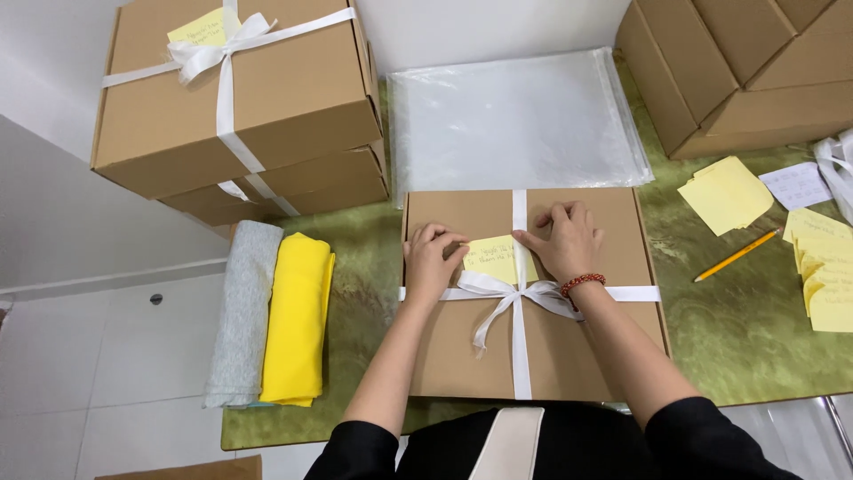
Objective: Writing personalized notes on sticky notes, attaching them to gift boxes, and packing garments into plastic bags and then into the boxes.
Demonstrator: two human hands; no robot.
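Observation:
A flat brown cardboard box (pixel 453 356) lies in front of me, tied crosswise with white ribbon (pixel 520 356) knotted in a bow (pixel 515 295). A yellow sticky note (pixel 496 258) with handwriting sits on the lid, tucked partly under the ribbon. My left hand (pixel 431 262) presses the note's left edge with its fingertips. My right hand (pixel 564 240), with a red bead bracelet on the wrist, presses the note's right side at the vertical ribbon. Neither hand grips anything.
Two ribboned brown boxes (pixel 293 98) are stacked at the back left. Folded grey cloth (pixel 244 311) and yellow cloth (pixel 298 316) lie left. Clear plastic bags (pixel 515 116) lie behind the box. More cardboard boxes (pixel 737 71), yellow notes (pixel 724 193) and a pencil (pixel 737 255) are on the right.

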